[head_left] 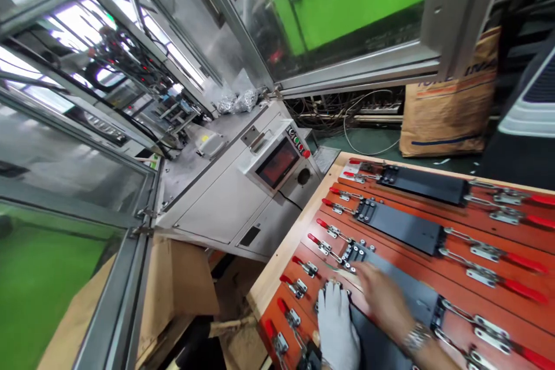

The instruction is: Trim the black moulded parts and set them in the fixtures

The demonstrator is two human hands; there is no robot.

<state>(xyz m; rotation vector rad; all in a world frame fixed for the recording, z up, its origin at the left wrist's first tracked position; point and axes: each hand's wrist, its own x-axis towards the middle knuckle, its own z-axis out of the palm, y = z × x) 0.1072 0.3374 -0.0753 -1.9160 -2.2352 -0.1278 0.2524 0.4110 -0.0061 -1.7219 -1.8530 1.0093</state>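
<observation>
My left hand (337, 326), in a white glove, lies with fingers stretched along the left end of a dark plate (376, 344) at the near side of the orange board. My right hand (384, 298), bare with a metal watch on the wrist, reaches over that plate and the neighbouring grey plate (403, 280). Its fingers are bent around a slim pale thing (350, 277) that points left; its kind is unclear. Red-handled toggle clamps (321, 243) stand at the plates' left ends, close to both hands.
Further dark plates (403, 225) lie in rows on the orange board (485, 295), with more toggle clamps (485, 251) on the right. Beyond stands a white machine cabinet with a control screen (277, 165). A paper sack (448, 104) is behind; a cardboard box (182, 277) sits lower left.
</observation>
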